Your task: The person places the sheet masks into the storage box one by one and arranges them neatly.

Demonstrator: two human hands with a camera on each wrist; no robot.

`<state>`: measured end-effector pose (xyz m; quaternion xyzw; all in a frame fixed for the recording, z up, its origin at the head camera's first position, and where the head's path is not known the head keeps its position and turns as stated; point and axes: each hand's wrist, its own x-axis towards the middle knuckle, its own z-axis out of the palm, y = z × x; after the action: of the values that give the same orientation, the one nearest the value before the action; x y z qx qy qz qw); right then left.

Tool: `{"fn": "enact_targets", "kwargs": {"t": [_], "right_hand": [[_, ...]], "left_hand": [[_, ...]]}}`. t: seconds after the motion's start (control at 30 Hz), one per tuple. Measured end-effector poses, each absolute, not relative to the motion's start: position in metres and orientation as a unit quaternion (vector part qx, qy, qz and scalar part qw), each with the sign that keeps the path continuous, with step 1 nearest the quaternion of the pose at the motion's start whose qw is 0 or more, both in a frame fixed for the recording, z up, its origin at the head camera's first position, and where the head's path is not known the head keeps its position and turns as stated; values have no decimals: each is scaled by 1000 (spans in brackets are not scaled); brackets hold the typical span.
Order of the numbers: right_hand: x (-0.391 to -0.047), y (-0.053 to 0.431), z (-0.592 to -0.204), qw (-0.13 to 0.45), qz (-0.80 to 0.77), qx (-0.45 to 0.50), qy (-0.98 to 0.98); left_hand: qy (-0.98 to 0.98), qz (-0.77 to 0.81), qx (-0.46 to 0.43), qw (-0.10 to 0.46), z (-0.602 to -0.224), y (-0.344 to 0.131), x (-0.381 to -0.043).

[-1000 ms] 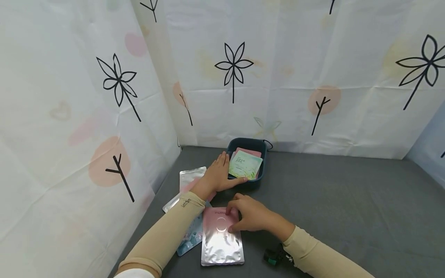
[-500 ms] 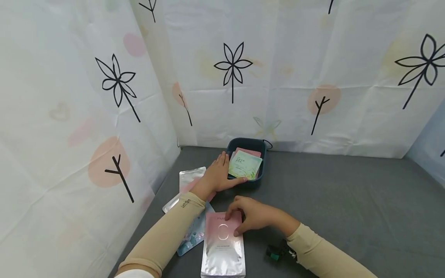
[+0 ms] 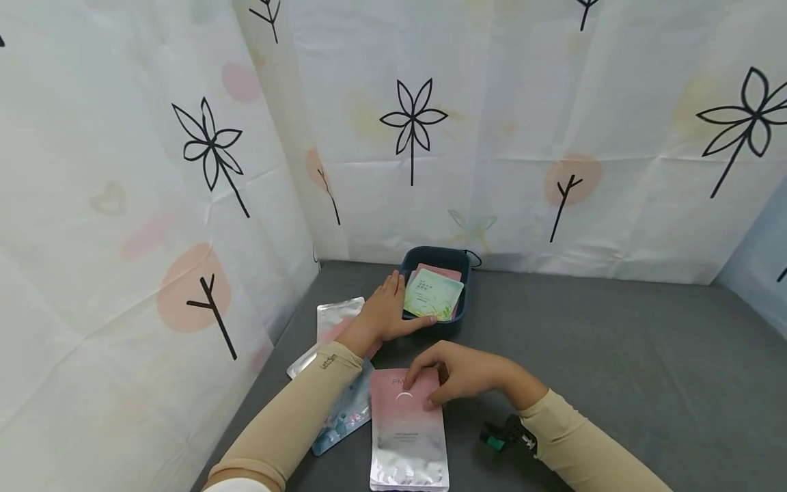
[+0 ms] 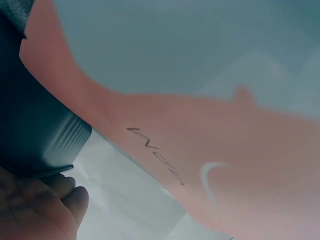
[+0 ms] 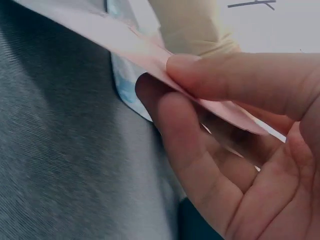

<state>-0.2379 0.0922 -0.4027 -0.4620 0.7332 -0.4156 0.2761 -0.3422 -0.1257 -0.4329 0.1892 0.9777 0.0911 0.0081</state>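
Packet (image 3: 406, 437), pink fading to silver, sits front of center on my feed, near the near edge of the pic, pinched by its far end in the right hand (image 3: 458, 369) – thumb on one face, fingers on the other per the R wrist cam. Can't tell if its near end rests on the counter (image 3: 584, 342).

Left hand (image 3: 384, 311) is spread, fingers straight along the L side of the dark teal bin (image 3: 467, 290), thumb out along the front rim; it grips nothing I can see. Bin's at the back, near the wall cloth (image 3: 492, 130), w/ a light green packet (image 3: 433, 297) on top & a pink one (image 3: 444, 271) showing behind it. Thin black loop (image 3: 475, 258) just off its back R corner.

In the way: the left sleeve (image 3: 301, 410) crosses my view of the stuff on the L – a silver-and-pink packet (image 3: 335, 318) and a blue packet (image 3: 347, 417), both part hidden. Blue's R edge lies right by the pinched packet. Small black gadget w/ a green bit (image 3: 507, 434) shows by the right sleeve (image 3: 590, 444).
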Motion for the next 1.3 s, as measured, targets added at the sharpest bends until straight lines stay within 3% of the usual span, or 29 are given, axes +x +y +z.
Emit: {"fn": "enact_targets", "kwargs": {"t": [0.63,1.0,1.3], "right_hand": [[-255,131,-376,196,-504,-421,728],[-267,159,-366,45,-606,-268,748],[-290,187,-378,-33,-695,-120,709]], "left_hand": [[976,84,202,-1,-423,-126,-331],[976,61,210,-2,-419,-128,-328],[977,83,197,-2,-429,-125,-337]]}}
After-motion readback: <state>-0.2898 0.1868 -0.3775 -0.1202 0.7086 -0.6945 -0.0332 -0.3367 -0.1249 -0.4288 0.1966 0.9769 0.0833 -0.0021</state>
